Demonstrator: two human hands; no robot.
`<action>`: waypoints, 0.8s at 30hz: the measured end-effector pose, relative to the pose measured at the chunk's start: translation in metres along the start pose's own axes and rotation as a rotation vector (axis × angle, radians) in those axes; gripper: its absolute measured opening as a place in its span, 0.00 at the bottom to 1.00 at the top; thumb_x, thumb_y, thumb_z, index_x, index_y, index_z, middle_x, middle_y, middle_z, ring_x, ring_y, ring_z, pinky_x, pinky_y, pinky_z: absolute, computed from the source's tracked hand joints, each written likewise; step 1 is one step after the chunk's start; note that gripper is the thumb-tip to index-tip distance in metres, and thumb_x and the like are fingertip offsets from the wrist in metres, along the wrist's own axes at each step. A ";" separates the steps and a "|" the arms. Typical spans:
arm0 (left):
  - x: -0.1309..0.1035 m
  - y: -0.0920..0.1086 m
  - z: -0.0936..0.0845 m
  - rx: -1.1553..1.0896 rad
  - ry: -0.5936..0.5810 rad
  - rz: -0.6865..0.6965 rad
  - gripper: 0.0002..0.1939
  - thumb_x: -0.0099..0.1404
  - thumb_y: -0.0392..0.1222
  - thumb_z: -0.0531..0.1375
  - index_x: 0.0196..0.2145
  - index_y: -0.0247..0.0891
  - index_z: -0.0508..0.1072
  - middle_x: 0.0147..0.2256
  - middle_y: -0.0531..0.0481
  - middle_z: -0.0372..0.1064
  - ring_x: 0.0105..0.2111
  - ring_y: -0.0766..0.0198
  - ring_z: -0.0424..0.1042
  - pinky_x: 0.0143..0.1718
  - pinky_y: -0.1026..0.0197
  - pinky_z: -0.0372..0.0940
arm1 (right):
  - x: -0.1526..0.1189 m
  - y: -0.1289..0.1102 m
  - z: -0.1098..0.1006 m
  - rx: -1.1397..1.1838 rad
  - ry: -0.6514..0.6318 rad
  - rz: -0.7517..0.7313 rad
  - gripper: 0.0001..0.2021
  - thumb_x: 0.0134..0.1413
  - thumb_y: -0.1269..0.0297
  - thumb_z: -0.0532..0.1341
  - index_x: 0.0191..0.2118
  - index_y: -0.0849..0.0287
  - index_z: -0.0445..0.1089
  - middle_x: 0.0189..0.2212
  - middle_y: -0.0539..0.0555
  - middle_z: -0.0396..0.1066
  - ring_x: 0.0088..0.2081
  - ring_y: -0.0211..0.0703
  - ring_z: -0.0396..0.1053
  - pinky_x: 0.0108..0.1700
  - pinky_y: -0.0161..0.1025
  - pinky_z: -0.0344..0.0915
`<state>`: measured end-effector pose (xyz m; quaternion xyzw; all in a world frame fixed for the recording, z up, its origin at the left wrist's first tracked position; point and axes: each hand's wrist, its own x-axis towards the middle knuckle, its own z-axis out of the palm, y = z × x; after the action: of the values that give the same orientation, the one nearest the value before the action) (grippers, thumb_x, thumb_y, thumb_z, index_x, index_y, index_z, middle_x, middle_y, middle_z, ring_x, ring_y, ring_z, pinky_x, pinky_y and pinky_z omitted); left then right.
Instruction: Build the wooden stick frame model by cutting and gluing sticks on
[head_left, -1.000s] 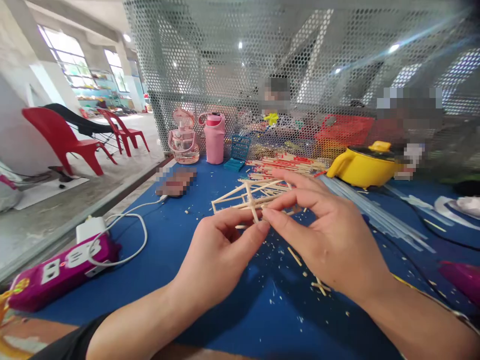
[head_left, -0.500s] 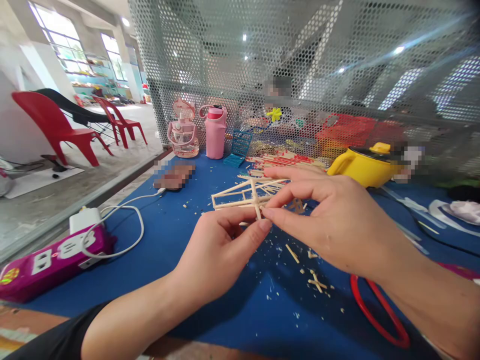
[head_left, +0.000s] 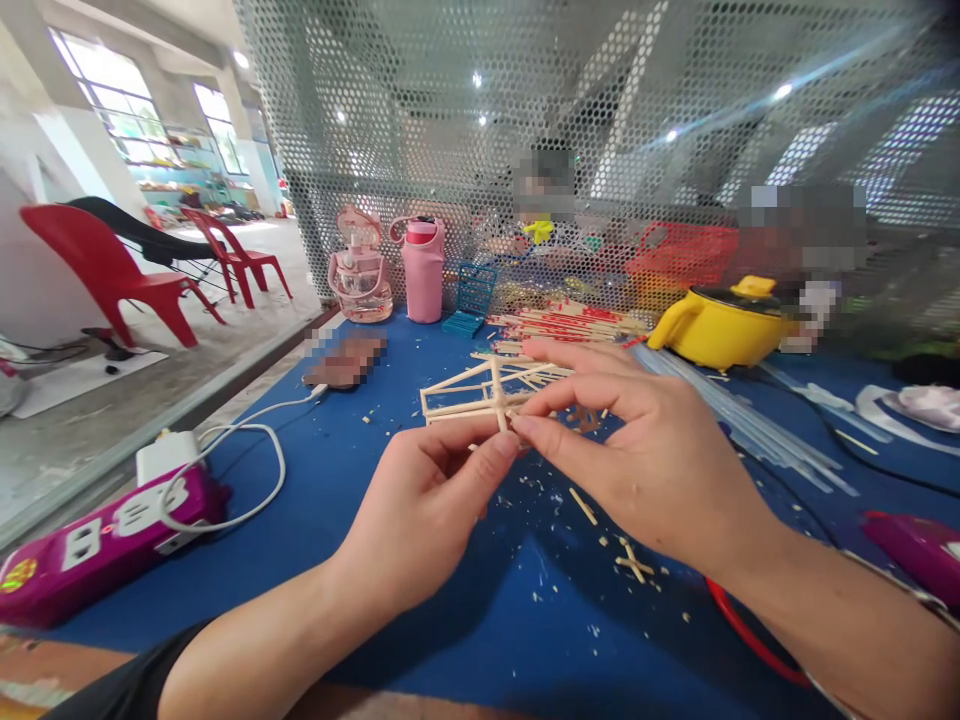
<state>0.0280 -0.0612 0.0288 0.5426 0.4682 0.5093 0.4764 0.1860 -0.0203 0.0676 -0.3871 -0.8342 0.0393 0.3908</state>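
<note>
A small frame of pale wooden sticks (head_left: 459, 408) is held above the blue tabletop. My left hand (head_left: 427, 500) is closed on its near end, thumb on top and index finger beneath. The thumb and index finger of my right hand (head_left: 637, 440) pinch at the joint where sticks cross, beside the left thumb. Its other fingers reach out above. Whether a separate small piece lies in that pinch is hidden by the fingertips. Behind the hands lies a pile of red-tipped wooden sticks (head_left: 562, 322). A small stick cross (head_left: 634, 562) and a loose stick (head_left: 583, 506) lie below my right hand.
At the back stand a clear bottle (head_left: 361, 285), a pink bottle (head_left: 424, 270) and a yellow pot (head_left: 720, 330), before a perforated metal screen (head_left: 420, 120). Left are a phone (head_left: 349, 362) and a purple power strip (head_left: 112, 530) with a white cable. Clear thin rods (head_left: 765, 430) lie right.
The view has shifted slightly, showing more of the clear rods and less of the red loop. Both hands stay at the stick frame with nearly the same grip.
</note>
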 end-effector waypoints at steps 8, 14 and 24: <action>0.000 0.001 0.001 -0.092 0.057 -0.159 0.20 0.60 0.57 0.59 0.28 0.35 0.75 0.14 0.54 0.63 0.15 0.71 0.57 0.17 0.69 0.50 | 0.002 -0.006 0.004 -0.013 0.013 -0.037 0.05 0.46 0.68 0.63 0.23 0.54 0.74 0.48 0.53 0.74 0.53 0.49 0.69 0.56 0.51 0.64; -0.002 0.000 -0.003 -0.113 0.128 -0.192 0.18 0.60 0.54 0.60 0.25 0.35 0.73 0.13 0.53 0.65 0.14 0.71 0.59 0.16 0.70 0.52 | 0.003 -0.008 0.010 -0.009 0.006 -0.102 0.06 0.48 0.69 0.62 0.24 0.55 0.76 0.48 0.56 0.74 0.51 0.50 0.70 0.56 0.52 0.63; -0.008 -0.002 -0.008 -0.153 0.162 -0.216 0.17 0.58 0.53 0.62 0.25 0.34 0.74 0.14 0.53 0.64 0.15 0.72 0.60 0.15 0.72 0.52 | -0.023 0.020 -0.001 0.060 0.120 -0.208 0.23 0.44 0.75 0.59 0.50 0.62 0.66 0.52 0.59 0.69 0.55 0.49 0.66 0.60 0.49 0.60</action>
<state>0.0196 -0.0682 0.0258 0.4086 0.5205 0.5314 0.5289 0.2077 -0.0223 0.0468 -0.2883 -0.8434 0.0005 0.4533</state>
